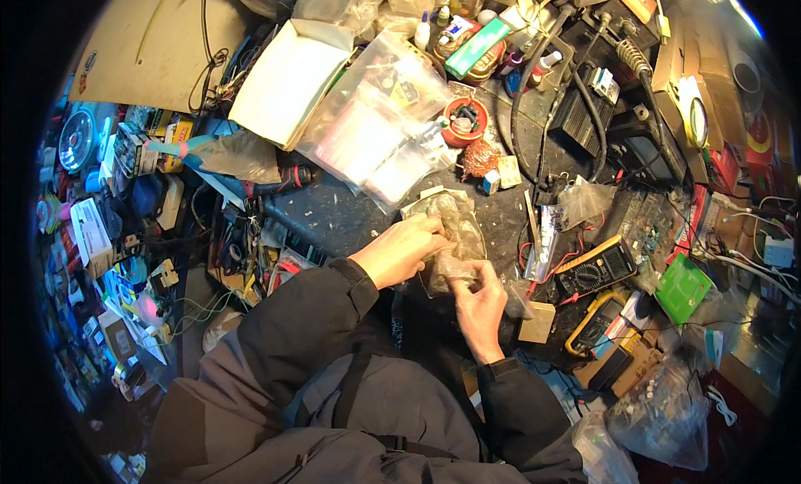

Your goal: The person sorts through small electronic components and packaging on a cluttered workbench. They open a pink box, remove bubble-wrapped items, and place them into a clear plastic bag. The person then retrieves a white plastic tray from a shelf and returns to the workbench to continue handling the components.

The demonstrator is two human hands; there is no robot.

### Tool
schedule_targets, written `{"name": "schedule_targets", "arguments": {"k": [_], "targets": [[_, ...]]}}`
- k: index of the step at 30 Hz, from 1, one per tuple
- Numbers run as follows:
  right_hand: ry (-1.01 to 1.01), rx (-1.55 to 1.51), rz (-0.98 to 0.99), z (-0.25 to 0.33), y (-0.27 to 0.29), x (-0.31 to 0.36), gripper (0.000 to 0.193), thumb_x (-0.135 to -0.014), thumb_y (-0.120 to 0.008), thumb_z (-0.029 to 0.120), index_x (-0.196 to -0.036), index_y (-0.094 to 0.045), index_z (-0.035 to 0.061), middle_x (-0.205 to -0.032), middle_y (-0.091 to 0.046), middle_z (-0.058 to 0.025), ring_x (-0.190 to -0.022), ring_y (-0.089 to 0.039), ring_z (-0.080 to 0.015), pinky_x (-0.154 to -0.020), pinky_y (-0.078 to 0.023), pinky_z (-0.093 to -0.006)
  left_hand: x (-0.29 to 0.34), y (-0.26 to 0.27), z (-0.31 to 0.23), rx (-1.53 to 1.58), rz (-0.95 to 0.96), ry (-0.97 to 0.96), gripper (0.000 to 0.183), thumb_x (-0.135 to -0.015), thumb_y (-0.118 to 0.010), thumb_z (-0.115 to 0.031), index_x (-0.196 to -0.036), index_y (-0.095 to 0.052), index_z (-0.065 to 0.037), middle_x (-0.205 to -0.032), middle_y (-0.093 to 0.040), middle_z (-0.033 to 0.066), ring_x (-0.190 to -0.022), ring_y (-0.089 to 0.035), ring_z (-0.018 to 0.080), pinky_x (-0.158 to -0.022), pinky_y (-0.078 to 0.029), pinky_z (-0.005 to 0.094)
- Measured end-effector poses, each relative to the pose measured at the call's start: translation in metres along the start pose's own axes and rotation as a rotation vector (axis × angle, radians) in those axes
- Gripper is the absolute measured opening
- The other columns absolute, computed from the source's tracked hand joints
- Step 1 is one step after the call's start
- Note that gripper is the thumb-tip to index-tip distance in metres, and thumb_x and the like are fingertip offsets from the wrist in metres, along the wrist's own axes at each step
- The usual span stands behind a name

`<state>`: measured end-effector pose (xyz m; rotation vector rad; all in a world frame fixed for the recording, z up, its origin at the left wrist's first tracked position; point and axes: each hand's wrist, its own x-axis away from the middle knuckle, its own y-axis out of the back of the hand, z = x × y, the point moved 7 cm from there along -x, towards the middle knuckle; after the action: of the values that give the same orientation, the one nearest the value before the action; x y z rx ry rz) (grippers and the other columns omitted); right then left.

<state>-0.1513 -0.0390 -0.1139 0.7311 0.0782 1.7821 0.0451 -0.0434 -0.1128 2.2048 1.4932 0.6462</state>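
A crumpled, see-through plastic bag point(457, 217) lies at the front edge of the dark workbench, and both hands are on it. My left hand point(405, 249) comes in from the left with its fingers closed on the bag's upper left part. Lower and to the right, my right hand point(478, 305) pinches the bag's near end between thumb and fingers. What the bag contains is too blurred to make out. Just right of my right hand lie a small clear bag point(519, 300) and a square tan block point(536, 323).
Beyond the hands lie clear bags of papers point(367, 142) and an open notebook point(288, 83). A red round container point(465, 122) stands at the back. Two multimeters point(596, 267) and a green square piece point(683, 289) are at the right. Crowded shelves point(108, 259) fill the left.
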Motion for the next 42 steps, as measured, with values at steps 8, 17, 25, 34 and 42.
{"name": "schedule_targets", "arguments": {"k": [8,17,25,34,42], "targets": [[0.233,0.268,0.102,0.010,-0.003,0.007,0.021,-0.096,-0.086,0.007,-0.113,-0.074,0.0007,-0.088,-0.074,-0.0133,-0.073,-0.068,-0.0188,-0.070,-0.055,-0.0356,0.000,0.001,-0.001,0.013,-0.061,0.027,0.049,-0.083,-0.083,0.002,-0.132,-0.078,-0.002,-0.126,-0.075,0.0158,-0.124,-0.068,0.0429,-0.108,-0.057,0.0505],[0.433,0.478,0.072,0.031,0.003,0.003,0.022,-0.090,-0.085,0.009,-0.110,-0.082,0.0017,-0.108,-0.077,-0.0184,-0.103,-0.076,-0.0395,-0.088,-0.060,-0.0470,0.010,0.010,-0.010,0.036,-0.244,-0.013,0.036,-0.084,-0.081,0.004,-0.119,-0.074,-0.001,-0.124,-0.072,0.0160,-0.121,-0.067,0.0431,-0.104,-0.058,0.0511],[0.431,0.424,0.142,0.024,-0.001,0.004,0.037,-0.086,-0.076,-0.007,-0.121,-0.080,0.0035,-0.107,-0.071,-0.0190,-0.095,-0.073,-0.0456,-0.083,-0.060,-0.0521,0.022,0.004,-0.021,0.042,-0.155,-0.015,0.034,-0.086,-0.075,0.010,-0.119,-0.074,0.004,-0.129,-0.070,0.0161,-0.125,-0.067,0.0411,-0.107,-0.059,0.0495],[0.294,0.313,0.033,0.035,0.006,0.006,0.051,-0.096,-0.087,0.006,-0.143,-0.067,0.0007,-0.116,-0.081,-0.0233,-0.101,-0.083,-0.0414,-0.086,-0.065,-0.0460,0.026,-0.005,-0.027,-0.036,-0.253,0.100,0.020,-0.095,-0.079,-0.004,-0.114,-0.078,0.003,-0.130,-0.076,0.0208,-0.123,-0.074,0.0416,-0.106,-0.063,0.0488],[0.446,0.414,0.044,0.030,-0.026,-0.016,0.033,-0.099,-0.073,-0.002,-0.132,-0.073,0.0002,-0.128,-0.075,-0.0248,-0.103,-0.077,-0.0500,-0.084,-0.064,-0.0530,0.018,-0.005,-0.040,-0.059,-0.366,0.087,0.035,-0.097,-0.076,0.002,-0.131,-0.074,-0.001,-0.129,-0.073,0.0155,-0.117,-0.074,0.0395,-0.099,-0.063,0.0476]]}}
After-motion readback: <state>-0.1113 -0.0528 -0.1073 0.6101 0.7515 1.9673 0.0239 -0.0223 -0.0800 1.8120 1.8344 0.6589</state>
